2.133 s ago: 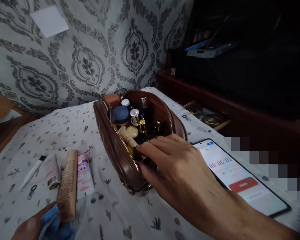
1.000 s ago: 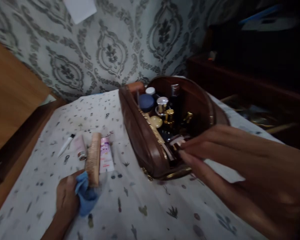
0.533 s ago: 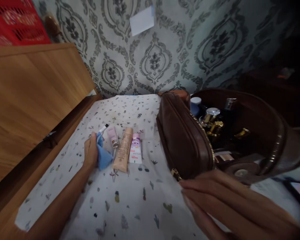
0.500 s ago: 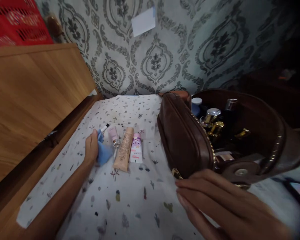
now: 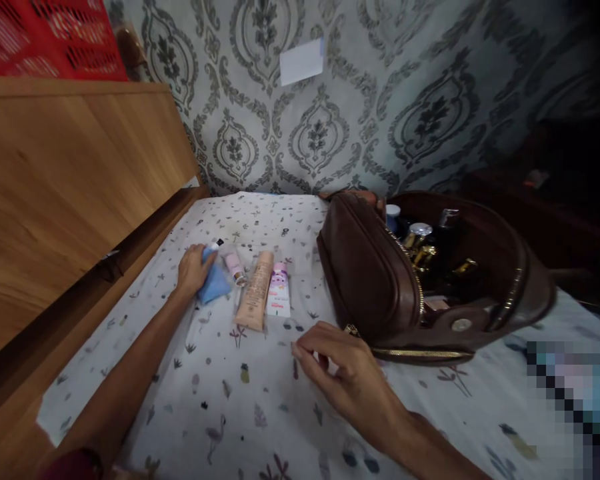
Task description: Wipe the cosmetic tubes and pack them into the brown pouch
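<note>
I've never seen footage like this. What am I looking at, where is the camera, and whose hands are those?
There is no machine here. A person wears a camera on the head, so the single view looks forward and down at their own two bare hands. The left hand closes over a small blue cloth on a white sheet printed with little plants. Beside the cloth lie three tubes: a small pink tube, a long beige tube and a pink-and-white tube. The right hand hovers with curled fingers just in front of an open brown leather toiletry bag, which has bottles standing inside. Whether that hand pinches anything is unclear.
</note>
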Available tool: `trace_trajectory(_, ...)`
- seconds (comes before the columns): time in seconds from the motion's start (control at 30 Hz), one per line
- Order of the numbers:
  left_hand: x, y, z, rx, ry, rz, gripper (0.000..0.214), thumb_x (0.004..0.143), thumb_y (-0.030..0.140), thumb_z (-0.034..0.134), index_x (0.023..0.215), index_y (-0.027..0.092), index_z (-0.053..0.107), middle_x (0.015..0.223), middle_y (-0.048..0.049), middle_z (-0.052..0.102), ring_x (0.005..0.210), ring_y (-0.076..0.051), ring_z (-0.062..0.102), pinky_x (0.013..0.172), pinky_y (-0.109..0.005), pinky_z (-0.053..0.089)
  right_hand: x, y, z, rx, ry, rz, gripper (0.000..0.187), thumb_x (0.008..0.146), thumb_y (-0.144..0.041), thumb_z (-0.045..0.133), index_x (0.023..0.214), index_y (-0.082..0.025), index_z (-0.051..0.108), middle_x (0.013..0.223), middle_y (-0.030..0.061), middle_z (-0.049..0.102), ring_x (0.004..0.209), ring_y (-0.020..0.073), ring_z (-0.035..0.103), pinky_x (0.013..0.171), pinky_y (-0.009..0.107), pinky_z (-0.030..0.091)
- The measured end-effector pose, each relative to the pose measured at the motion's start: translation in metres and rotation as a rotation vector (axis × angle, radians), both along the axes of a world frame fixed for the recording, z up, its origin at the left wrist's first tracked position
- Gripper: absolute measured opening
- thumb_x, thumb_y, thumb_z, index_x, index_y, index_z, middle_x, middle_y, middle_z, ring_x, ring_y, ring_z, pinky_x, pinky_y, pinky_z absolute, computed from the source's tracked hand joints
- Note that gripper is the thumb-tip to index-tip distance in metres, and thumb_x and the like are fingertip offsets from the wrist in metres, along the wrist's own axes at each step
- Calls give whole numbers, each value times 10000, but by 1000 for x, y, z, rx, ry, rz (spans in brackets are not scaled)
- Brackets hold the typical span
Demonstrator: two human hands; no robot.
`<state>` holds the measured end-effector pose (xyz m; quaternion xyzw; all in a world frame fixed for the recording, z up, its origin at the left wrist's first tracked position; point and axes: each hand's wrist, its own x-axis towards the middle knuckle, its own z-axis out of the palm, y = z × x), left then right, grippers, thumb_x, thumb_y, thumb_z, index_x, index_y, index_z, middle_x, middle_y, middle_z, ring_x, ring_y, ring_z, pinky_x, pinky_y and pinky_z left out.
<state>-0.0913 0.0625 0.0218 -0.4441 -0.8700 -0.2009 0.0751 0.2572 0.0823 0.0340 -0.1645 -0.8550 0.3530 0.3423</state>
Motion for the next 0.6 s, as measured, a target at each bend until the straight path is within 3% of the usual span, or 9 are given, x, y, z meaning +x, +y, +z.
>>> trace_trajectory(0.07, 26, -11, 13, 117, 27, -124, 269, 976, 398, 469, 1059, 182, 605, 1076, -110, 644, 1055, -261, 598, 978, -378, 471, -2, 1, -3, -170, -13, -33, 301, 982, -316, 530, 760, -182, 682, 656, 13, 663, 594, 141, 607, 544, 252, 471)
trace_trajectory(0.13, 62, -23, 24, 225, 20, -373, 284, 1002, 424, 456, 1050, 190, 610, 989, -74, 628, 943, -226, 602, 868, -339, 496, -2, 2, -5, -353, 12, -65, 264, 959, -402, 565, 975, -179, 705, 702, 12, 683, 591, 140, 619, 529, 248, 476)
trace_trajectory(0.2, 102, -33, 29, 192, -9, -642, 330, 1022, 460, 450, 1082, 189, 627, 961, -67, 621, 887, -207, 598, 789, -317, 498, -1, 3, -8, -535, 81, -84, 384, 930, -483, 595, 1156, -177, 643, 724, 4, 670, 583, 137, 613, 501, 240, 463)
trace_trajectory(0.27, 135, -42, 27, 105, -34, -868, 370, 1041, 477, 417, 1085, 191, 647, 944, -70, 630, 878, -197, 606, 768, -307, 503, 0, 4, -12, -679, 142, -94, 457, 907, -545, 617, 1180, -179, 608, 698, -13, 634, 557, 126, 578, 473, 229, 427)
trace_trajectory(0.33, 154, -46, 19, 44, -64, -997, 394, 1062, 451, 368, 1078, 194, 666, 939, -69, 645, 875, -187, 617, 777, -305, 516, 2, 6, -17, -761, 140, -91, 448, 880, -584, 643, 1062, -175, 640, 644, -26, 596, 517, 107, 520, 458, 223, 390)
trace_trajectory(0.4, 158, -48, 10, 63, -88, -982, 405, 1073, 399, 330, 1086, 195, 679, 989, -79, 656, 918, -187, 626, 835, -322, 533, 4, 7, -23, -796, 101, -93, 439, 857, -603, 665, 917, -169, 658, 592, -31, 571, 487, 90, 466, 450, 220, 366)
trace_trajectory(0.5, 146, -50, 2, 150, -60, -749, 411, 1069, 388, 323, 1217, 190, 651, 1095, -102, 624, 1023, -214, 613, 893, -359, 543, 6, 9, -29, -815, 70, -132, 427, 839, -593, 682, 875, -168, 655, 575, -32, 577, 476, 84, 448, 447, 219, 362)
trace_trajectory(0.57, 136, -52, 3, 126, -12, -646, 457, 1052, 471, 357, 1355, 205, 571, 1140, -107, 593, 1053, -233, 599, 834, -358, 559, 7, 10, -31, -822, 71, -148, 394, 845, -560, 682, 899, -172, 640, 574, -37, 586, 474, 84, 457, 455, 221, 377)
trace_trajectory(0.6, 132, -53, 6, 69, 3, -656, 497, 1035, 523, 382, 1411, 229, 523, 1162, -103, 586, 1049, -237, 600, 787, -346, 563, 8, 10, -32, -822, 76, -149, 372, 850, -538, 683, 909, -174, 631, 577, -38, 592, 475, 85, 465, 460, 223, 388)
